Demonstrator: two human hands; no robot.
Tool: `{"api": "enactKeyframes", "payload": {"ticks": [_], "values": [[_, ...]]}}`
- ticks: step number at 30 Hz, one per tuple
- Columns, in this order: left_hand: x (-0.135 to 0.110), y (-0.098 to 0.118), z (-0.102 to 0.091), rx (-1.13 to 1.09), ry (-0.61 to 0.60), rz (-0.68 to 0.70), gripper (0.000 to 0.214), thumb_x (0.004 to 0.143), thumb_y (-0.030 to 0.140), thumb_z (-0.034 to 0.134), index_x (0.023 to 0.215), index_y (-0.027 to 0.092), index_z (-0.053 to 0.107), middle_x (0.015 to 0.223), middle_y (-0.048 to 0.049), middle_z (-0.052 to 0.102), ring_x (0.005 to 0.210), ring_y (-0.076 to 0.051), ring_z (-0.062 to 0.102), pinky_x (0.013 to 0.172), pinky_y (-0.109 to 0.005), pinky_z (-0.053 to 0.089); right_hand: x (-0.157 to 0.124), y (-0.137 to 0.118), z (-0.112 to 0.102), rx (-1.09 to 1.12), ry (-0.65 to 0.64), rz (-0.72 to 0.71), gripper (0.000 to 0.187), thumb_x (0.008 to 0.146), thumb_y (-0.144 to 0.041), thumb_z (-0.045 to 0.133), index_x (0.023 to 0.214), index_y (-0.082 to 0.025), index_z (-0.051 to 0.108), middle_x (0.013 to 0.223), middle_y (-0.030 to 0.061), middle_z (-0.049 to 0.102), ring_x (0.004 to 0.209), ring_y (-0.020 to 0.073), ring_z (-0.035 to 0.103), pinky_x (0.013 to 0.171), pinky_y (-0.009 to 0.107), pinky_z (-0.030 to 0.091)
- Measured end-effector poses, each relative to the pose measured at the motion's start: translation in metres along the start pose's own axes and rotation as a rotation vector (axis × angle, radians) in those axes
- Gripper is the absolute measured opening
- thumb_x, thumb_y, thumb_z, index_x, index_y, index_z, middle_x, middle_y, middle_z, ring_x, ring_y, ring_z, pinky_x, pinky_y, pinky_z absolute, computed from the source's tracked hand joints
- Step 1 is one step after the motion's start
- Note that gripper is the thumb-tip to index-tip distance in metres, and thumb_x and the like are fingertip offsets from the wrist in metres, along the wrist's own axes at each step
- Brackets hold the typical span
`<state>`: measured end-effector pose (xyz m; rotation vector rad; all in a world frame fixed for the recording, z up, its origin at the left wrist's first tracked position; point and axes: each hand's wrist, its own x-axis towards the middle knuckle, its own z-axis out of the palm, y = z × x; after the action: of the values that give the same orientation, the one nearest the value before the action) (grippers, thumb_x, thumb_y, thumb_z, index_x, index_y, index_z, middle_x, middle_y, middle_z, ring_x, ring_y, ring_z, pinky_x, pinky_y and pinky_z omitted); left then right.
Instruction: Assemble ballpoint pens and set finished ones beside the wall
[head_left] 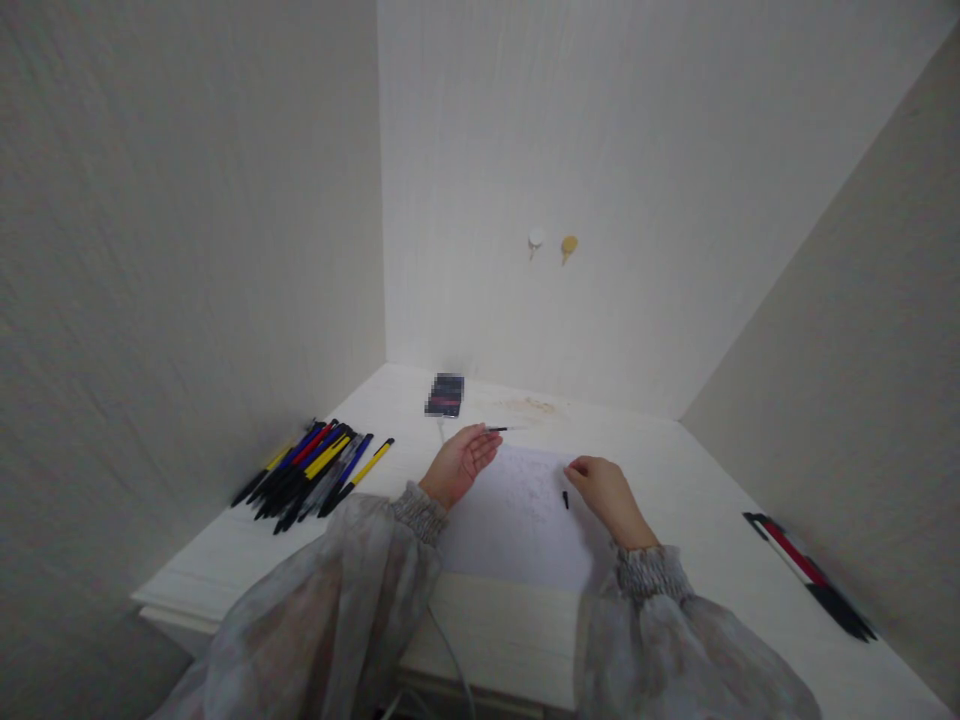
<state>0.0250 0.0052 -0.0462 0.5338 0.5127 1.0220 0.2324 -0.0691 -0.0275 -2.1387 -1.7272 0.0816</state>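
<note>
My left hand [463, 465] is over the left edge of a white sheet of paper [517, 545], palm turned inward and fingers slightly curled. A thin dark stick with a pale end, like a pen refill [498, 429], projects from between its thumb and forefinger. Above the paper's right side, my right hand [606, 492] is closed in a pinch; whatever its fingertips may hold is hidden. Just below those fingertips lies a small black pen part [565, 500], like a cap. Faint marks show on the paper.
A heap of black, yellow, blue and red pens [311, 470] lies at the left wall. Several red, white and black pens [810, 575] lie along the right wall. A blurred dark device [445, 395] with a cable is at the back. Two hooks [569, 245] are on the wall.
</note>
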Motion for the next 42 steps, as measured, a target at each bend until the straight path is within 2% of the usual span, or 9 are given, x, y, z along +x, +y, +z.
{"api": "enactKeyframes", "payload": {"ticks": [7,13,18,23,27,35,42], "values": [[0.0,0.001,0.001,-0.05,0.011,0.01,0.01,0.073,0.02,0.056,0.077,0.012,0.054,0.074,-0.0059,0.063,0.073,-0.012,0.061,0.066,-0.02,0.049,0.0,0.01,0.009,-0.232,-0.113,0.077,0.021,0.07,-0.018,0.046,0.075,-0.013,0.066,0.076,0.0135,0.065,0.075,0.0213,0.059,0.059,0.026,0.036],[-0.002,0.002,0.005,-0.074,0.065,-0.038,0.014,0.08,0.018,0.043,0.071,0.011,0.05,0.069,-0.0081,0.063,0.066,-0.009,0.061,0.065,-0.017,0.048,0.002,0.019,0.021,-0.271,-0.165,0.054,0.021,0.066,-0.011,0.047,0.078,-0.01,0.064,0.08,0.015,0.064,0.08,0.0206,0.059,0.064,0.025,0.037],[0.002,-0.002,0.004,-0.085,0.091,-0.041,0.019,0.083,0.019,0.037,0.068,0.013,0.045,0.069,-0.0087,0.062,0.062,-0.007,0.06,0.066,-0.016,0.048,0.002,0.017,0.024,-0.296,-0.165,0.025,0.021,0.065,-0.011,0.046,0.076,-0.01,0.064,0.079,0.0149,0.065,0.077,0.0211,0.059,0.062,0.026,0.037],[0.005,-0.004,0.002,-0.15,0.098,0.001,0.018,0.084,0.02,0.035,0.067,0.015,0.04,0.067,-0.0093,0.061,0.069,-0.012,0.061,0.068,-0.023,0.05,0.002,0.012,0.012,-0.151,-0.135,0.059,0.017,0.062,-0.013,0.049,0.071,-0.013,0.064,0.069,0.0103,0.065,0.066,0.0178,0.059,0.056,0.024,0.036],[0.004,-0.004,0.003,-0.164,0.105,0.004,0.018,0.082,0.017,0.038,0.064,0.016,0.039,0.062,-0.0067,0.059,0.065,-0.01,0.061,0.068,-0.022,0.05,0.002,0.009,0.004,-0.047,-0.144,0.077,0.017,0.063,-0.015,0.048,0.067,-0.015,0.064,0.057,0.0054,0.062,0.055,0.0143,0.058,0.054,0.022,0.036],[0.002,-0.005,0.004,-0.127,0.073,-0.038,0.014,0.079,0.012,0.043,0.066,0.014,0.044,0.059,-0.0025,0.056,0.058,-0.008,0.058,0.059,-0.018,0.05,0.002,0.006,0.008,0.012,-0.121,0.031,0.022,0.06,-0.01,0.047,0.072,-0.015,0.065,0.054,0.0031,0.062,0.053,0.0136,0.057,0.055,0.022,0.038],[0.001,-0.006,0.002,-0.096,0.033,-0.038,0.017,0.078,0.021,0.05,0.064,0.013,0.045,0.059,-0.0024,0.055,0.058,-0.008,0.058,0.049,-0.015,0.048,0.001,0.002,0.005,-0.067,-0.218,0.015,0.018,0.061,-0.013,0.049,0.054,-0.016,0.066,0.045,0.0041,0.059,0.052,0.0152,0.056,0.053,0.023,0.037]]}}
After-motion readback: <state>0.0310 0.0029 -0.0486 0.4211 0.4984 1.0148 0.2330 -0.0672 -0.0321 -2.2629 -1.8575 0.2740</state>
